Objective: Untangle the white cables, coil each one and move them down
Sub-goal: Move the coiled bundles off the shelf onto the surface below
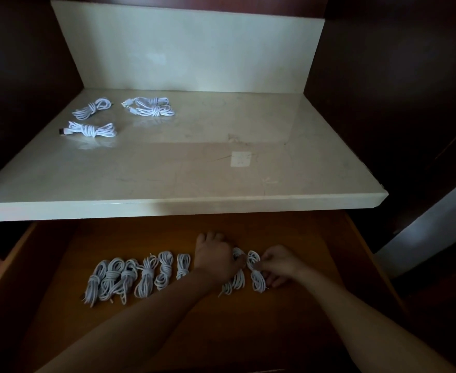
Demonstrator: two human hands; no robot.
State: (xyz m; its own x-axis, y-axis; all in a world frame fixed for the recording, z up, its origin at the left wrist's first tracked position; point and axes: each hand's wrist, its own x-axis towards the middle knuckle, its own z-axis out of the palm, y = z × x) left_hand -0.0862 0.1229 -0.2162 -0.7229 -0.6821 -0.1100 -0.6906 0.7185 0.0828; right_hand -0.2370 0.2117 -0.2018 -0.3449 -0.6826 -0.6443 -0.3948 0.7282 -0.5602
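Down in the wooden drawer [321,238], my right hand [278,265] pinches the rightmost coil [257,277]; my left hand [216,258] covers the neighbouring coil [234,281], grip unclear. Four more coils [92,129] wait on the table [221,173]. A careless tug could loosen a wrap or snag the two coils together.

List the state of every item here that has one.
Drawer: open.
Drawer coils: wound, lying in a row.
Counter cables: bundled, not yet moved down.
Rightmost coil: pinched by right hand.
Next coil: partly under left hand, grip hidden.
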